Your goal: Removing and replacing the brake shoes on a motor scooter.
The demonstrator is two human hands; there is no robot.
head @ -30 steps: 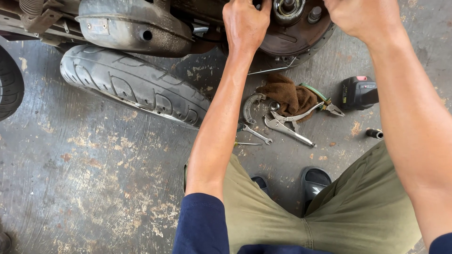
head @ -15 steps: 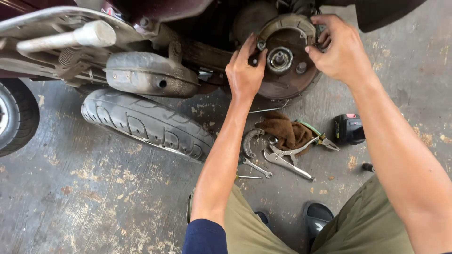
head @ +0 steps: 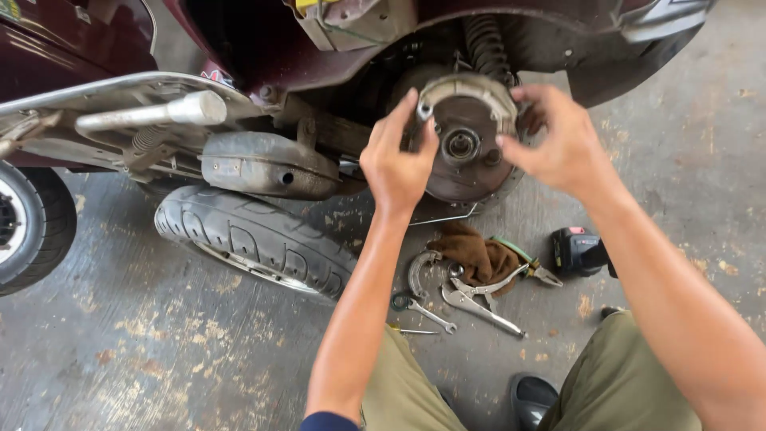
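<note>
A scooter's rear hub (head: 465, 145) stands bare, with curved brake shoes (head: 471, 86) seated round its top and the axle in the middle. My left hand (head: 396, 158) is raised at the hub's left side, fingertips at the shoe's left end. My right hand (head: 556, 142) hovers at the hub's right side, fingers spread and slightly curled. Neither hand holds a tool. Whether the fingertips touch the shoes I cannot tell.
A removed tyre (head: 254, 235) lies flat on the concrete under the exhaust (head: 270, 165). Below the hub lie a brown rag (head: 481, 255), a loose brake shoe (head: 418, 271), pliers (head: 479, 299), a spanner (head: 421, 310) and a black power tool (head: 581, 251). Another wheel (head: 28, 227) stands far left.
The view has tilted up, so the hub sits lower and more central. Both hands have loosened from the brake assembly; the right hand has drawn away to the right.
</note>
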